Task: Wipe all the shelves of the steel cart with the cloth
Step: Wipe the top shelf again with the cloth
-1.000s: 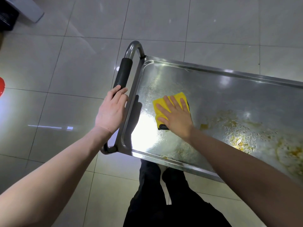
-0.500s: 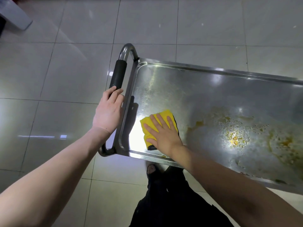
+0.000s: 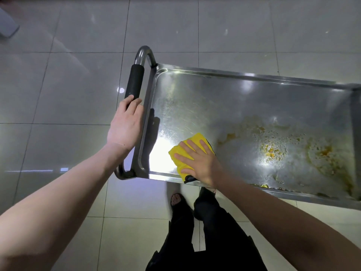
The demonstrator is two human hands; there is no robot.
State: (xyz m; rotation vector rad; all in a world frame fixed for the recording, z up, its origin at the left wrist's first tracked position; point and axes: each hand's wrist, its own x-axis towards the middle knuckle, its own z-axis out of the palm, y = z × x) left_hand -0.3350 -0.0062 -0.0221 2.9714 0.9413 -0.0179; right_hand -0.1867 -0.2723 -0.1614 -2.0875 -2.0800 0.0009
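Here we press yellow cloth [image 3: 180,153] flat under right hand [image 3: 199,163], fingers spread, near front-left corner of top shelf [image 3: 244,106]. Cloth soft, light (folded); palm pressure suits. Left hand [image 3: 125,126] wraps cart handle [image 3: 134,83].

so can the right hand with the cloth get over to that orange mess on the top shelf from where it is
Probably yes. The right hand presses the yellow cloth flat on the top shelf, and only bare steel lies between it and the orange residue. Nothing stands in the way.
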